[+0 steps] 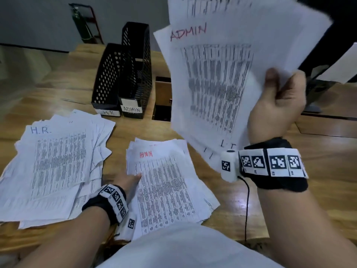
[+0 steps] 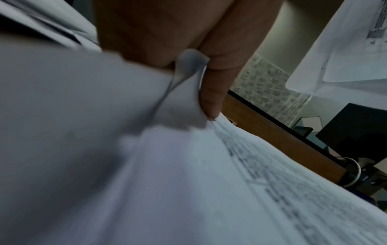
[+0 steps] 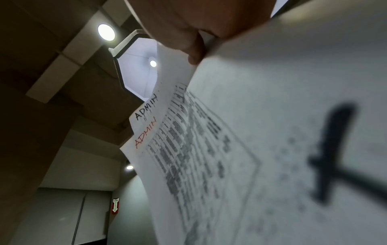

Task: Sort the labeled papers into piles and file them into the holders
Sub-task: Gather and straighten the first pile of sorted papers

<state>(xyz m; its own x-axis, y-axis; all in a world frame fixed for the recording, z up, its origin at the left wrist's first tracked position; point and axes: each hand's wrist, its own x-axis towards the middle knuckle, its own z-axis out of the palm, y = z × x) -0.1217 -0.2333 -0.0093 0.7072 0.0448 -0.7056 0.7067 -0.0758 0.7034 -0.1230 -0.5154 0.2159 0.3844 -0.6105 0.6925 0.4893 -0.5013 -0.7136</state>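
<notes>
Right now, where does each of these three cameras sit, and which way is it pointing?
Head: worn on the head, looks down at the table, paper piles and holders; both forearms show.
Left wrist: looks along the left hand, which pinches sheets of the ADMIN pile.
Right wrist: looks up toward the ceiling; the right hand grips the held papers.
Shared: all three views show the held papers.

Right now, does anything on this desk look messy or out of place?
Yes. The H.R. pile is splayed, sheets fanning out at different angles. The ADMIN pile is skewed too, and the left hand crumples the edge of one of its sheets. Both holders stand upright.
</notes>
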